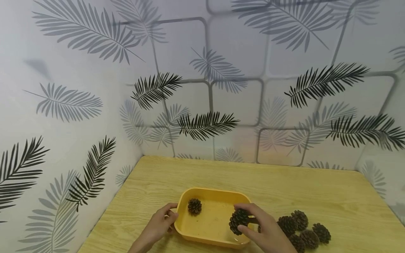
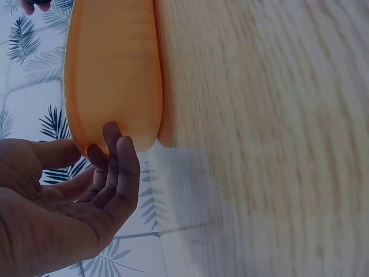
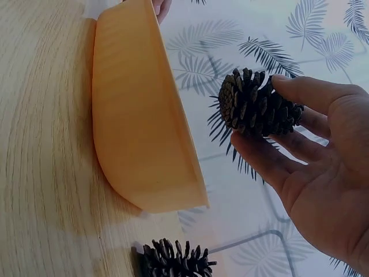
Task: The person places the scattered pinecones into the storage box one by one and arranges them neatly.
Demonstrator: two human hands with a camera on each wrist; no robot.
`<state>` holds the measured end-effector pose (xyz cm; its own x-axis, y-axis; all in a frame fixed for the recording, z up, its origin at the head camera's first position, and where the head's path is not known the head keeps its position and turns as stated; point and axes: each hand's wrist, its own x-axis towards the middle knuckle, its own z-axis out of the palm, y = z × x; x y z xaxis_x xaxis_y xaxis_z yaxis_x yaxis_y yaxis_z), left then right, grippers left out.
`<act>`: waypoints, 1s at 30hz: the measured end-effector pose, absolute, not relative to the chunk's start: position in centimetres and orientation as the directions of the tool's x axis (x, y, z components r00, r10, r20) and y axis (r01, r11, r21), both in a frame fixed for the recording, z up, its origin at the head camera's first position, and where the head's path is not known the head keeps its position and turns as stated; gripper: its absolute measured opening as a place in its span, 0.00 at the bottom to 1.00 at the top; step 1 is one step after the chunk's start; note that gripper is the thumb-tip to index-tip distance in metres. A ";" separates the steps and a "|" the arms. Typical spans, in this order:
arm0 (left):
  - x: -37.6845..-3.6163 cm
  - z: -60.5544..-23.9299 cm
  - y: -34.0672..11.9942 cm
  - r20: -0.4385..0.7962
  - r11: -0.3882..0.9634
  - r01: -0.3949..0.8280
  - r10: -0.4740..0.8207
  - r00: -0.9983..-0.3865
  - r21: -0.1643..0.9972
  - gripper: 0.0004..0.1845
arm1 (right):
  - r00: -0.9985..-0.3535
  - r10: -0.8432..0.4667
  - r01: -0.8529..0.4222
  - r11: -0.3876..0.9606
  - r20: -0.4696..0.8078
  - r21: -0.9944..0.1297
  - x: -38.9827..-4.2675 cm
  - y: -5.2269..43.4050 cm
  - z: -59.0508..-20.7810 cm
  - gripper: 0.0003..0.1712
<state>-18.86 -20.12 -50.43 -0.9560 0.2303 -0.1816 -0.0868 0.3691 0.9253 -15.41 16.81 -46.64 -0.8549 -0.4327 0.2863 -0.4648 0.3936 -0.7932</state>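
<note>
We see right fingers (image 3: 262, 156) grip dark pine cone (image 1: 238, 221) above right side of yellow tub (image 1: 215, 219), not let go yet. Left fingers (image 2: 128, 164) pinch tub's left end. Right of tub, at least five loose cones (image 1: 309, 239) sit on counter (image 1: 316, 189); we think those are left to do. Farther off, inside tub, lone cone (image 1: 194, 206) lies at left: only one done, so we judge work just started.

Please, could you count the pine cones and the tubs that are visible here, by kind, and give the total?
Pine cones: at least 8, one mostly hidden behind the right hand
Yellow tub: 1
Total: at least 9
</note>
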 end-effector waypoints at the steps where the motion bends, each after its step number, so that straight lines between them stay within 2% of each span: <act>1: -18.9 -50.6 -20.2 -0.183 0.369 -0.087 0.232 -0.955 0.925 0.26 | -0.854 -0.434 -0.466 0.392 0.287 -0.793 -15.4 16.7 -46.6 0.27; 7: -19.9 -52.3 -21.2 -0.188 0.388 -0.072 0.270 -0.944 0.919 0.32 | -0.860 -0.437 -0.441 0.381 0.262 -0.813 -15.4 16.4 -46.3 0.27; 11: -21.4 -55.3 -22.3 -0.168 0.378 -0.043 0.303 -0.938 0.925 0.34 | -0.866 -0.445 -0.408 0.365 0.228 -0.837 -15.3 16.2 -45.9 0.28; 15: -23.0 -58.7 -23.4 -0.172 0.305 -0.081 0.283 -0.944 0.949 0.34 | -0.864 -0.457 -0.396 0.353 0.214 -0.847 -15.4 16.0 -45.8 0.28; 19: -23.4 -59.6 -23.8 -0.164 0.304 -0.072 0.290 -0.943 0.950 0.31 | -0.854 -0.470 -0.404 0.333 0.222 -0.852 -15.6 15.8 -45.8 0.28; 22: -22.4 -57.7 -23.2 -0.131 0.331 -0.024 0.305 -0.943 0.943 0.31 | -0.850 -0.481 -0.397 0.318 0.214 -0.861 -15.7 15.7 -45.7 0.28; 23: -22.4 -57.3 -23.0 -0.152 0.333 -0.047 0.298 -0.942 0.942 0.33 | -0.849 -0.485 -0.395 0.317 0.210 -0.862 -15.8 15.7 -45.6 0.28; 26: -20.3 -53.1 -21.4 -0.152 0.369 -0.044 0.270 -0.951 0.928 0.29 | -0.845 -0.495 -0.394 0.316 0.204 -0.863 -16.0 15.6 -45.6 0.29; 30: -18.7 -50.0 -20.0 -0.172 0.373 -0.077 0.229 -0.958 0.925 0.26 | -0.833 -0.503 -0.426 0.316 0.231 -0.848 -16.1 15.3 -45.9 0.29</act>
